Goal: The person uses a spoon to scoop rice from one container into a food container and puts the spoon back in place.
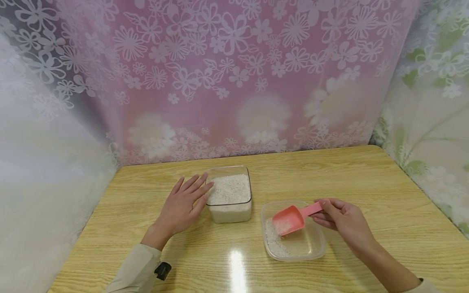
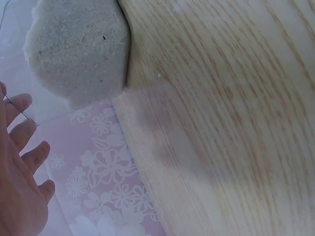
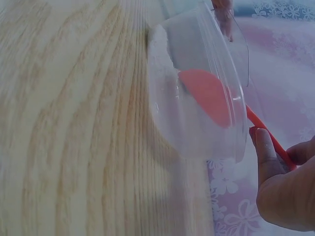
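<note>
My right hand (image 1: 344, 219) pinches the handle of a pink scoop (image 1: 289, 219) between thumb and fingers. The scoop's bowl is tilted down inside a clear plastic container (image 1: 315, 248), with some white rice (image 1: 275, 240) in it and more rice on the container's left side. In the right wrist view the scoop (image 3: 206, 96) shows through the container's wall. My left hand (image 1: 183, 203) rests its spread, straight fingers against the left rim of a clear square bin (image 1: 231, 213) filled high with rice (image 2: 78, 49).
Both containers stand on a wood-grain table (image 1: 176, 264), the bin farther back and left of the plastic container. A pink floral curtain (image 1: 238, 81) hangs behind the table's back edge, with pale fabric (image 1: 439, 122) at the sides. A black band piece (image 1: 163, 270) sits at the left wrist.
</note>
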The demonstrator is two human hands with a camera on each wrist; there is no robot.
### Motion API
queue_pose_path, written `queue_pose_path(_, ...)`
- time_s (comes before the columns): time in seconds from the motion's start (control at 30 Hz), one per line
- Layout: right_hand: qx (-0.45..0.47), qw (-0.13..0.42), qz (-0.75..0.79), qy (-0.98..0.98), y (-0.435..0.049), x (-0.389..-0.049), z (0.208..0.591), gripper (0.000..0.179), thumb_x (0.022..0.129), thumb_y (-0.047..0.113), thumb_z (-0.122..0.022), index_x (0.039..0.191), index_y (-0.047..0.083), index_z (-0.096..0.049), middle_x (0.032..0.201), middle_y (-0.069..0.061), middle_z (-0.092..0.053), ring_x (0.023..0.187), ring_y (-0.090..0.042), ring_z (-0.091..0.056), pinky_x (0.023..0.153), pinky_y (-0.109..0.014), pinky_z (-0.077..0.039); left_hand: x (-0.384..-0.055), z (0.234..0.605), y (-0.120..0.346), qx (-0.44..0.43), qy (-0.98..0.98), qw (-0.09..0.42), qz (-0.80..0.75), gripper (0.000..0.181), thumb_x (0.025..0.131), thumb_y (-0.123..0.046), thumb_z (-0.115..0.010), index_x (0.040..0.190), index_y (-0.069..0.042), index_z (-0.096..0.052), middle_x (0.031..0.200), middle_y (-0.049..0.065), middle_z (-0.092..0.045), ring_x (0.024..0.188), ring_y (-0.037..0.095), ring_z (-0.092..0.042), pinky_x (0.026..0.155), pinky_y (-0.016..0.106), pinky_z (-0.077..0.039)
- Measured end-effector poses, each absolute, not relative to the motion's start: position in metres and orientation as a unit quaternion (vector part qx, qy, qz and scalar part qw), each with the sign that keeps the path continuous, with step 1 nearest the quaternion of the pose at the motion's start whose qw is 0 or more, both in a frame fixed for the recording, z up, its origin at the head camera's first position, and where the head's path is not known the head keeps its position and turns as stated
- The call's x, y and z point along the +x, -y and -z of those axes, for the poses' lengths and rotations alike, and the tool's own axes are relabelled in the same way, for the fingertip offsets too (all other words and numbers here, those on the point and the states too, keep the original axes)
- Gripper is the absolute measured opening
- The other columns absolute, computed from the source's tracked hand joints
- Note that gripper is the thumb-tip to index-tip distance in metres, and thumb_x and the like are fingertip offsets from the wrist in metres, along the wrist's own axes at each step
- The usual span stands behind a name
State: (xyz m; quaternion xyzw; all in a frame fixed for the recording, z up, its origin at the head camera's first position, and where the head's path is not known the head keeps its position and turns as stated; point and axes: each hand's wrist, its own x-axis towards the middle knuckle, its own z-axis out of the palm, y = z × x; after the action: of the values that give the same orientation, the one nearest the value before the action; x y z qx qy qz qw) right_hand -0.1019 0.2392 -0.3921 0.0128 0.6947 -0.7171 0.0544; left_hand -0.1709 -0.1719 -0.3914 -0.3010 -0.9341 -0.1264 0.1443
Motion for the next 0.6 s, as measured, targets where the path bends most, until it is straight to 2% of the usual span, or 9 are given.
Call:
queue_pose_path(0.17, 0.016, 0.051, 0.715, -0.697, -0.240, -0.101, 0.390, 0.051, 0.100, 0.026, -0.051, 0.128, -0.017, -0.047, 0.100, -0.013, -0.070, 0.090, -0.020, -0.069, 0.079, -0.033, -0.054, -0.170, 0.391, 0.172, -0.300, 0.934, 0.143, 0.129, 0.044, 0.104, -0.039, -0.034, 0.143, -0.023, -0.048, 0.153, -0.002, -0.030, 0.139, 0.023, -0.028, 0.114, 0.048, -0.011)
queue_pose_path(0.4, 0.025, 0.043, 0.682, -0.730, -0.239, -0.100, 0.385, 0.058, 0.101, 0.028, -0.050, 0.132, -0.019, -0.041, 0.102, -0.012, -0.070, 0.089, -0.018, -0.069, 0.079, -0.033, -0.054, -0.170, 0.391, 0.172, -0.297, 0.936, 0.141, 0.128, 0.044, 0.104, -0.040, -0.033, 0.143, -0.024, -0.048, 0.153, -0.003, -0.030, 0.139, 0.022, -0.028, 0.114, 0.047, -0.010)
queue_pose_path(0.6, 0.004, 0.022, 0.644, -0.765, -0.238, -0.096, 0.381, 0.056, 0.101, 0.031, -0.049, 0.129, -0.017, -0.046, 0.101, -0.012, -0.071, 0.090, -0.022, -0.069, 0.078, -0.036, -0.054, -0.170, 0.392, 0.172, -0.296, 0.936, 0.138, 0.129, 0.044, 0.104, -0.040, -0.034, 0.143, -0.024, -0.047, 0.154, -0.003, -0.029, 0.140, 0.022, -0.027, 0.114, 0.047, -0.010)
